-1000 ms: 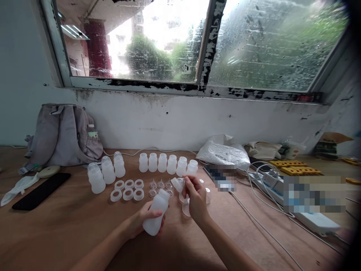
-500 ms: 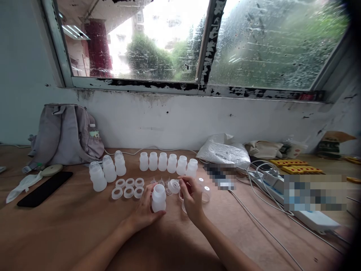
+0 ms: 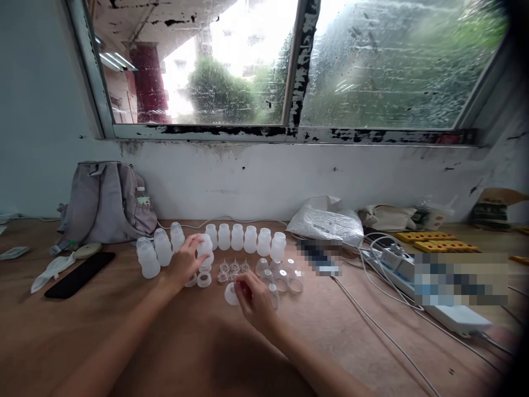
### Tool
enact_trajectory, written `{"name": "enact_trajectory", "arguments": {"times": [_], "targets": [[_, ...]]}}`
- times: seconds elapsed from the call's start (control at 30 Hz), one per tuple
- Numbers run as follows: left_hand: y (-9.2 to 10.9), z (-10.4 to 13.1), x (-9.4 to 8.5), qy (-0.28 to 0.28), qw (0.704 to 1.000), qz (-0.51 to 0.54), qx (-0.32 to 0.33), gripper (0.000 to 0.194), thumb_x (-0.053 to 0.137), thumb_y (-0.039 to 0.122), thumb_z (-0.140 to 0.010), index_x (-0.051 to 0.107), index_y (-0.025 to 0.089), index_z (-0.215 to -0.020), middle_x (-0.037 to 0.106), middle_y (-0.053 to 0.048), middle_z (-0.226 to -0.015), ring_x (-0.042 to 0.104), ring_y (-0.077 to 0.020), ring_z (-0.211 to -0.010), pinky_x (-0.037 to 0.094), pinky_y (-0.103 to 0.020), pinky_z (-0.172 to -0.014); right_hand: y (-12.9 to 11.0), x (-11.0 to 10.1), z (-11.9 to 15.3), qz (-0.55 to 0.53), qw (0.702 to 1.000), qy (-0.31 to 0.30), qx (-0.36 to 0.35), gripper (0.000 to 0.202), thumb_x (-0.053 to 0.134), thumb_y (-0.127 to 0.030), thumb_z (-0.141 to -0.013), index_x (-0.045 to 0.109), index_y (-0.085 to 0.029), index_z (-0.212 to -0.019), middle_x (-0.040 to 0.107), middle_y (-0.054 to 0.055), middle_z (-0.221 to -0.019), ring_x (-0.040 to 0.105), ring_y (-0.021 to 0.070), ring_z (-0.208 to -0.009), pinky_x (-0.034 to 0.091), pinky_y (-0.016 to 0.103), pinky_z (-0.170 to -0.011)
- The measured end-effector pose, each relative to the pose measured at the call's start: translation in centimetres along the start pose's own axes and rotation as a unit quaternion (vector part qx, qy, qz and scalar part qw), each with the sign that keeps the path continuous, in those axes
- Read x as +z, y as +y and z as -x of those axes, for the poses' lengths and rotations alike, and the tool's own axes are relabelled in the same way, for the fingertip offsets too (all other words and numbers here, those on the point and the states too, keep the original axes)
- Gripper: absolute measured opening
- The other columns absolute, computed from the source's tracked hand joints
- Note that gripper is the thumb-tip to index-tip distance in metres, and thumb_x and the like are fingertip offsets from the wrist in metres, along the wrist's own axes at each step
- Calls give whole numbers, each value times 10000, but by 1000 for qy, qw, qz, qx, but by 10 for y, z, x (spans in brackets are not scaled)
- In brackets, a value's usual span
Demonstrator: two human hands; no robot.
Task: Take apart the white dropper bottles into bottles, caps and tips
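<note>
My left hand grips a frosted white baby bottle by its side, above the bottle rings, which it partly hides. My right hand has its fingers pinched at the edge of a translucent round bottle part, held low over the table. Several clear bottle nipples stand just behind that part. Close to the right hand's far side are several clear dome caps.
Frosted bottles stand in a back row and a left group. A grey backpack, black phone-like slab and white cloth lie left. Rightward are a silvery bag, power strip, cables and yellow blocks.
My left hand has carried the bottle left and farther back, over the rings. My right hand has come left and nearer me with the round part, uncovering the nipples and dome caps.
</note>
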State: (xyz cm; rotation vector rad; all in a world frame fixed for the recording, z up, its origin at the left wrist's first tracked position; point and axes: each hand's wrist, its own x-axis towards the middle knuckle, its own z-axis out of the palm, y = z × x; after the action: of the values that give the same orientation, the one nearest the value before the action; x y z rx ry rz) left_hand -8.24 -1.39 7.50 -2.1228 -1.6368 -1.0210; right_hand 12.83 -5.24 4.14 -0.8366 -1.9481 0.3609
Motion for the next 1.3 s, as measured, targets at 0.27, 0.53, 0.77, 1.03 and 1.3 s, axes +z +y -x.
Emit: {"name": "enact_trajectory", "arguments": {"times": [0.27,0.53,0.77,1.03,1.3], "targets": [[-36,-47,28,-52,985,-118,-116,286,566,240,-722,427,188,-967,496,-68,-1054,557,-214,-840,425,-285,-661,-2,13,14,119,978,-168,-25,65,410,-211,-768,447,-197,-819,543,6,-747,479,114,-584,290,221,-531],[-48,-51,58,-66,980,-118,-148,241,528,177,-728,418,150,-941,493,-98,-988,554,-224,-825,423,-302,-669,3,16,14,151,964,-218,22,222,461,-377,-746,440,-213,-894,594,8,-784,542,148,-640,248,228,-520],[-56,-51,65,-50,982,-102,-151,339,546,170,-711,390,165,-1012,459,-105,-1056,535,-247,-914,444,-324,-714,4,18,15,151,962,-226,17,213,463,-381,-757,439,-209,-881,601,19,-796,551,151,-660,251,228,-527],[-9,-13,45,81,990,88,-74,317,490,171,-738,417,185,-1046,363,-101,-1186,402,-237,-1110,384,-373,-889,7,17,11,128,968,-216,26,88,372,-215,-794,425,-185,-858,573,33,-777,535,146,-659,308,227,-569],[50,86,22,-164,928,329,-64,222,404,311,-817,487,222,-1002,553,-51,-998,531,-165,-918,436,-307,-812,27,32,13,49,986,-155,38,157,348,-110,-743,409,-175,-872,563,46,-783,522,155,-726,378,248,-658]]}}
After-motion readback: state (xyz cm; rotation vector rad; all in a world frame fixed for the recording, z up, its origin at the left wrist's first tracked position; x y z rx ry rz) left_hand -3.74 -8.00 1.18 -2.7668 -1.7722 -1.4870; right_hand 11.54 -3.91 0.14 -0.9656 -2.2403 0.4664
